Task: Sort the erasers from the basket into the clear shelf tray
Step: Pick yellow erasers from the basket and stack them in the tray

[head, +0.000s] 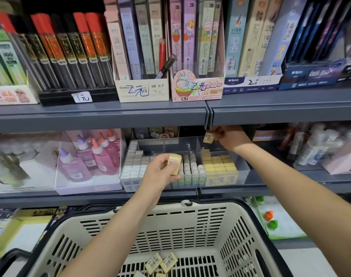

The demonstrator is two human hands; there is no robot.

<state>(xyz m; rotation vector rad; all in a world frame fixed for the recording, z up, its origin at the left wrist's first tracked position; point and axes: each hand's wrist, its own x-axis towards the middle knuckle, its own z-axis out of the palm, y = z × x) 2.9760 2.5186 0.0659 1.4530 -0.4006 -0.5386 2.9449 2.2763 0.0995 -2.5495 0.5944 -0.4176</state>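
From the head camera: both hands are up at the middle shelf, each with an eraser. The left hand [160, 170] has fingers and thumb curled round a yellow eraser [175, 162] and holds it just in front of the clear tray [170, 145], over its middle section. The right hand [230, 137] reaches further back and pinches a smaller yellow eraser [209, 137] at its fingertips, above the rear of the tray's right-hand section.

That right-hand section holds the stacked yellow erasers [218, 166]. The middle one holds rounded pale erasers [190, 168], and the left one white blocks [134, 164] stepped up towards the back.

It's tight up there. The grey edge of the upper shelf [110, 114] hangs just over the right hand and hides the tops of its knuckles. The left forearm crosses the tray's front wall and the far rim of the basket [170, 222].

Down in that cream slatted basket, a few loose erasers [160, 263] lie flat on the bottom, barcodes up.

Just left of the tray stands a clear box of pink glue bottles [96, 156] with purple and orange caps. On the upper shelf are pencil-lead boxes [140, 86] and rows of black tubes [70, 56].
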